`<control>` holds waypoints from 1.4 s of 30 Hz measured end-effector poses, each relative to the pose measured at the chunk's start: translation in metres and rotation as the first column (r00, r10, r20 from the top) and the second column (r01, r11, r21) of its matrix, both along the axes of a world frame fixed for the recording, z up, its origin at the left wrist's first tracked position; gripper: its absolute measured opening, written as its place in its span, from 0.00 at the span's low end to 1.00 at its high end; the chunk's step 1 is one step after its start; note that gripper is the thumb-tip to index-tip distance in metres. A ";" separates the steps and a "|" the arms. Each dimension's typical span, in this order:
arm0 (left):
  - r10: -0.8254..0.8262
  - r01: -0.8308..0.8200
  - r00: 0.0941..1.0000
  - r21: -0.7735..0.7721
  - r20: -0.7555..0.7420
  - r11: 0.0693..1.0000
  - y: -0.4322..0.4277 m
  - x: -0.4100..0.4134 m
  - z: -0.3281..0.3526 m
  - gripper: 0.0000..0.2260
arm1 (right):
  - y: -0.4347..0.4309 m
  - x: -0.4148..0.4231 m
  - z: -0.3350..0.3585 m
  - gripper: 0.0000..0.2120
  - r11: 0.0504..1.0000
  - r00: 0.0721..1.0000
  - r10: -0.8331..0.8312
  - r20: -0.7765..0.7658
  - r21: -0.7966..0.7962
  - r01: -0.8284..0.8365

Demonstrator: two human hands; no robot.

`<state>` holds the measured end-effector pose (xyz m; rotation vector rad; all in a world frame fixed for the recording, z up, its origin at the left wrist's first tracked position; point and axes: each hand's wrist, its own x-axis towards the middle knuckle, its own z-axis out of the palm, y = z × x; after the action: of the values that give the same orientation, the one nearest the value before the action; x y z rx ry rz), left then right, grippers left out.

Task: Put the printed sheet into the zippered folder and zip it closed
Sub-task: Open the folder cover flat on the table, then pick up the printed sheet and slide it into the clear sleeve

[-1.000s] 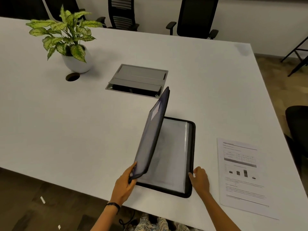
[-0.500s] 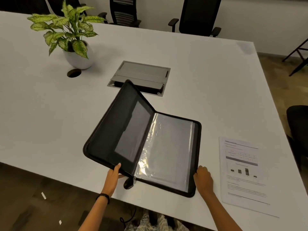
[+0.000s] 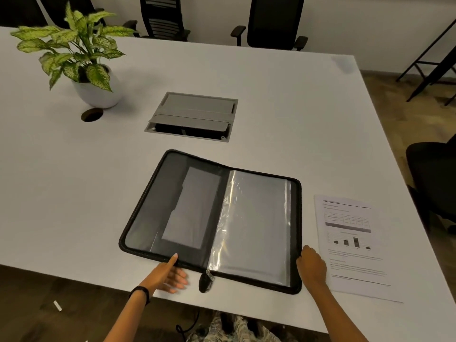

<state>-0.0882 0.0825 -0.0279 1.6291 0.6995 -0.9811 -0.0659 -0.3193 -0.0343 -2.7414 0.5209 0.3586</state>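
Both hands (image 3: pixel 170 274) (image 3: pixel 311 266) at open folder's (image 3: pixel 172 211) near edge — sheet (image 3: pixel 352 245) beside.

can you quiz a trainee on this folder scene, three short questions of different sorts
1. True or false: the black zippered folder lies open flat on the white table.
2. The white printed sheet lies: A) inside the folder B) on the table right of the folder C) under the potted green plant.
3. Which hand rests at the folder's right edge?

Key: 1 true. 2 B. 3 the right hand; the left hand is at the folder's near edge.
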 end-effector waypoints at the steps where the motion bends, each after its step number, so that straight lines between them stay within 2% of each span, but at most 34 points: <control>1: -0.045 0.045 0.999 0.006 -0.021 0.999 -0.002 0.001 0.001 0.33 | -0.004 -0.002 0.000 0.05 1.000 1.000 -0.013 0.016 -0.001 0.013; 5: -0.270 0.276 0.956 0.034 -0.114 0.961 -0.011 0.011 0.010 0.32 | -0.018 -0.007 -0.003 0.06 0.999 0.998 -0.032 0.058 0.030 0.031; 9: -0.447 0.458 0.884 0.059 -0.135 0.887 -0.029 0.032 0.026 0.29 | -0.026 -0.013 0.000 0.12 0.977 0.984 -0.079 0.160 0.206 0.045; 11: -0.491 0.494 0.870 0.068 -0.054 0.867 -0.044 0.043 0.036 0.27 | -0.032 -0.017 0.006 0.21 0.943 0.955 -0.169 0.245 0.321 0.084; 12: -0.488 0.486 0.873 0.069 0.009 0.871 -0.054 0.047 0.040 0.25 | -0.035 -0.019 0.007 0.19 0.936 0.945 -0.182 0.274 0.342 0.081; 14: -0.456 0.451 0.876 0.067 0.161 0.890 -0.079 0.057 0.047 0.20 | -0.047 -0.020 0.009 0.05 0.932 0.935 -0.203 0.291 0.351 0.093; 15: -0.434 0.432 0.871 0.058 0.233 0.900 -0.095 0.061 0.049 0.17 | -0.055 -0.021 0.008 0.03 0.925 0.929 -0.221 0.297 0.366 0.103; 18: -0.398 0.428 0.837 0.001 0.375 0.904 -0.149 0.072 0.052 0.12 | -0.080 -0.028 0.008 0.10 0.902 0.893 -0.305 0.331 0.400 0.161; 23: -0.476 0.556 0.768 -0.076 0.429 0.828 -0.240 0.077 0.049 0.13 | -0.120 -0.044 0.008 0.15 0.875 0.838 -0.435 0.330 0.372 0.308; 27: -0.557 0.652 0.706 -0.096 0.437 0.752 -0.304 0.081 0.043 0.16 | -0.154 -0.058 0.006 0.20 0.866 0.854 -0.476 0.209 0.282 0.413; 29: -0.545 0.637 0.726 -0.113 0.419 0.762 -0.328 0.083 0.038 0.19 | -0.168 -0.066 0.003 0.22 0.876 0.882 -0.457 0.119 0.235 0.422; 32: -0.433 0.525 0.793 -0.121 0.428 0.842 -0.356 0.083 0.031 0.23 | -0.177 -0.079 -0.002 0.23 0.909 0.923 -0.385 0.025 0.180 0.375; 37: -0.307 0.370 0.851 -0.072 0.426 0.926 -0.384 0.084 0.015 0.25 | -0.178 -0.085 -0.003 0.24 0.923 0.934 -0.358 0.005 0.155 0.353; 39: -0.242 0.296 0.862 -0.053 0.446 0.954 -0.391 0.086 0.007 0.22 | -0.178 -0.083 0.000 0.24 0.919 0.931 -0.365 -0.002 0.162 0.360; 42: -0.173 0.234 0.847 -0.060 0.502 0.970 -0.402 0.088 0.002 0.12 | -0.179 -0.081 0.002 0.23 0.911 0.925 -0.379 -0.007 0.172 0.374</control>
<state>-0.0005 -0.3191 -0.0256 1.7745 0.1151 -0.6862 -0.1466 -0.4986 -0.0326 -2.4064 0.9463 0.2551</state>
